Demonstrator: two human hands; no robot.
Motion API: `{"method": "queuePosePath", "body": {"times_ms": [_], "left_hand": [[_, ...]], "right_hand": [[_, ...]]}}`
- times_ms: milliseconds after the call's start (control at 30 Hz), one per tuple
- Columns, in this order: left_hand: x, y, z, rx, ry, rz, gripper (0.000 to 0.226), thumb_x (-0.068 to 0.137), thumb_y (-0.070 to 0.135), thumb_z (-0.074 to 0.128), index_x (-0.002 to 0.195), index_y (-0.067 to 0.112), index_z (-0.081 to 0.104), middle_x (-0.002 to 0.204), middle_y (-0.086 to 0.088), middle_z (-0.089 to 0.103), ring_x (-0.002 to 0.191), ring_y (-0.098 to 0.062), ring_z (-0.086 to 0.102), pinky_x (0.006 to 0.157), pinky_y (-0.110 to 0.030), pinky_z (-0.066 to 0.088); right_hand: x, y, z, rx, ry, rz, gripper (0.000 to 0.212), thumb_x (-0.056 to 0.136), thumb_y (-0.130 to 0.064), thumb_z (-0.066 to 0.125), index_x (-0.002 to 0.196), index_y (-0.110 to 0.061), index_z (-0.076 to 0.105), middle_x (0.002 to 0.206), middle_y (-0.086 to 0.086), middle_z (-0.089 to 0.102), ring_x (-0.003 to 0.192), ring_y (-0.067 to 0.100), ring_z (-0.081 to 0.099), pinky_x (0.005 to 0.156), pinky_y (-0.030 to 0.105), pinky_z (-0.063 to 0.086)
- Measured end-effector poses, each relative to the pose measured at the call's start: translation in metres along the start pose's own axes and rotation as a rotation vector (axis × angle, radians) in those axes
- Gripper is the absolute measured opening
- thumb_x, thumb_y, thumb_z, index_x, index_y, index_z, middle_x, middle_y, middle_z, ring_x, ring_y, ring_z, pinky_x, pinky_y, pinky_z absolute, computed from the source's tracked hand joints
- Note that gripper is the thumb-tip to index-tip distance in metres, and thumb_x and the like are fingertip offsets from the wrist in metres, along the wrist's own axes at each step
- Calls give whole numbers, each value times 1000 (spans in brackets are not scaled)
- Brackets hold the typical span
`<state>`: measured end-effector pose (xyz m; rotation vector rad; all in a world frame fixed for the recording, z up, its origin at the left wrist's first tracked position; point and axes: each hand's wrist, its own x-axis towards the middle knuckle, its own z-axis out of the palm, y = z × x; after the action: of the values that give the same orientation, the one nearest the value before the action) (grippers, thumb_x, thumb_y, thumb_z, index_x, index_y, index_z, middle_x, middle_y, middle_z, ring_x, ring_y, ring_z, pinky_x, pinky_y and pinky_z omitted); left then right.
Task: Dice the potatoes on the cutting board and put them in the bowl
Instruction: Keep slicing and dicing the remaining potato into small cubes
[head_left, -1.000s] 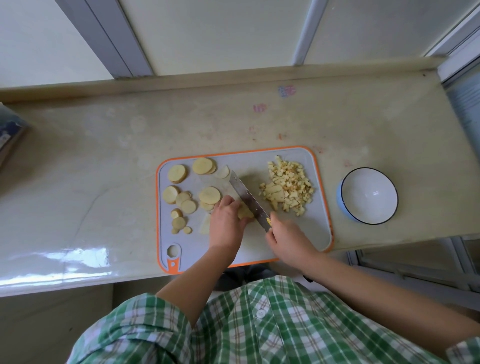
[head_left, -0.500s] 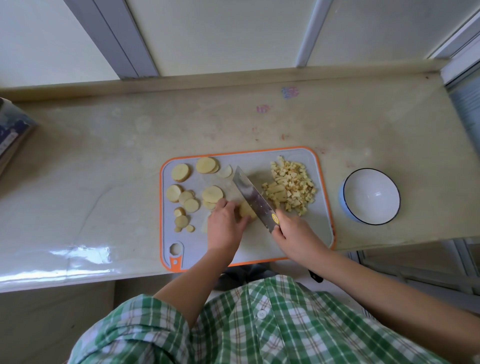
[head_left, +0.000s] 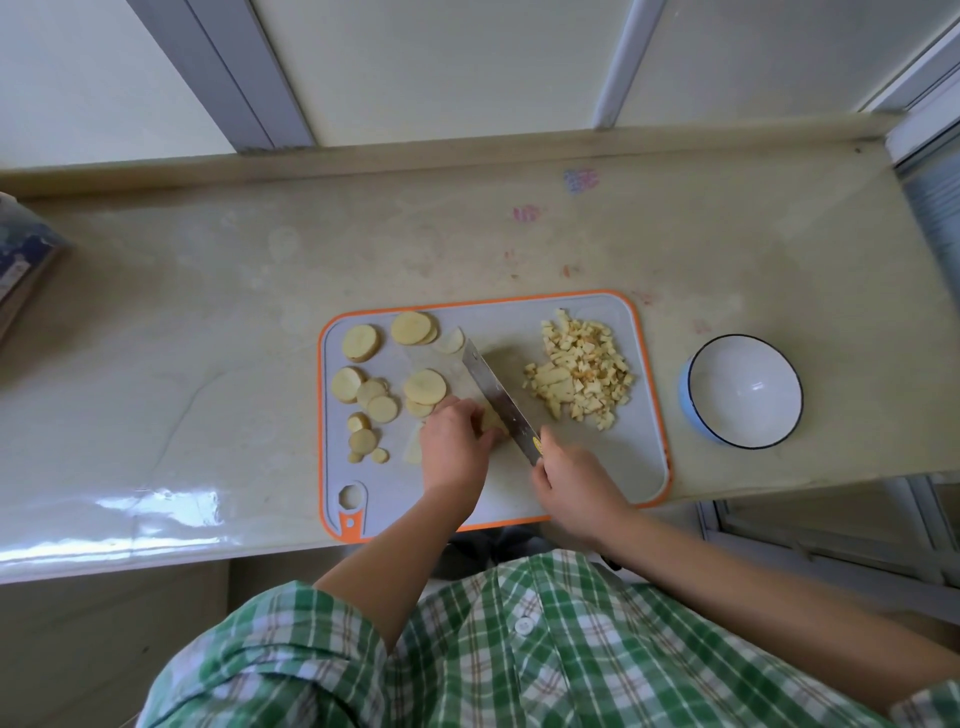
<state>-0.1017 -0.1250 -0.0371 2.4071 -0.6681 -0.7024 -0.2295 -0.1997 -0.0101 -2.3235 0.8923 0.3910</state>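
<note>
A grey cutting board (head_left: 639, 467) with an orange rim lies at the counter's front edge. Several round potato slices (head_left: 425, 386) are spread over its left half. A heap of diced potato (head_left: 582, 375) sits on its right half. My left hand (head_left: 455, 446) holds down a small stack of slices (head_left: 492, 420) with curled fingers. My right hand (head_left: 575, 483) grips the handle of a knife (head_left: 498, 398), whose blade runs diagonally beside the held stack. The handle is hidden in my fist. A white bowl (head_left: 743, 391) with a blue outside stands empty to the right of the board.
The beige counter (head_left: 208, 332) runs left and right, with a raised lip at the back below the window frames. A box-like object (head_left: 26, 260) pokes in at the far left edge. The counter ends just right of the bowl.
The knife blade has shifted slightly against the held stack as my right hand works it. My left hand stays on the stack. The view has shifted a little.
</note>
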Motion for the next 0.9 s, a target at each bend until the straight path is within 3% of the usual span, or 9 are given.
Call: {"method": "queuePosePath", "body": {"times_ms": [133, 267, 367, 533, 600, 733, 867, 900], "left_hand": [[-1, 1, -2, 2, 2, 7, 19, 74, 15, 79, 76, 11, 60, 81, -2, 58, 73, -22, 54, 66, -31, 41], [-2, -1, -3, 0, 17, 14, 21, 75, 23, 78, 87, 14, 63, 83, 0, 61, 75, -21, 58, 70, -32, 45], [-4, -3, -4, -34, 54, -8, 23, 79, 32, 75, 92, 16, 62, 79, 5, 62, 74, -16, 57, 69, -29, 43], [-5, -3, -2, -92, 46, -84, 11, 83, 23, 71, 83, 17, 63, 73, 5, 63, 66, -20, 62, 65, -33, 51], [-4, 0, -1, -103, 43, -117, 10, 83, 20, 71, 82, 14, 63, 73, 2, 64, 69, -21, 61, 63, -28, 45], [-3, 2, -2, -124, 37, -150, 9, 82, 17, 72, 81, 11, 65, 74, 0, 64, 72, -21, 58, 62, -24, 37], [-1, 3, -2, -134, 33, -170, 11, 82, 16, 72, 77, 10, 64, 71, -2, 64, 69, -22, 58, 56, -25, 34], [-1, 3, -2, -134, 34, -168, 12, 81, 17, 72, 76, 9, 64, 70, -3, 64, 69, -23, 58, 54, -25, 33]], "right_hand": [[0, 5, 1, 58, 30, 1, 18, 97, -13, 40, 112, -4, 45, 65, 2, 44, 63, 27, 49, 57, 35, 29], [2, 6, -8, 104, 37, -28, 1, 96, -11, 41, 94, -11, 41, 58, 2, 40, 53, 21, 41, 53, 37, 29], [0, 4, -17, 85, 51, -33, 10, 95, -10, 42, 89, -14, 34, 58, 4, 41, 55, 26, 42, 54, 39, 30], [-4, 4, -19, 18, 8, -55, 11, 93, -11, 41, 86, -13, 33, 58, 5, 38, 57, 31, 40, 54, 38, 28], [-6, 3, -17, 25, -1, -48, 13, 93, -10, 41, 85, -13, 32, 57, 3, 36, 54, 27, 36, 54, 36, 25], [-7, 1, -13, 29, -34, -17, 12, 94, -11, 41, 87, -13, 31, 59, 2, 37, 51, 14, 34, 55, 35, 25], [-4, -1, -6, 7, -48, -5, 4, 98, -15, 39, 100, -12, 38, 64, -1, 35, 62, 25, 41, 58, 34, 26], [-3, -3, -4, -6, -52, 2, 14, 99, -16, 38, 110, -8, 41, 65, -1, 35, 66, 27, 43, 59, 33, 27]]}}
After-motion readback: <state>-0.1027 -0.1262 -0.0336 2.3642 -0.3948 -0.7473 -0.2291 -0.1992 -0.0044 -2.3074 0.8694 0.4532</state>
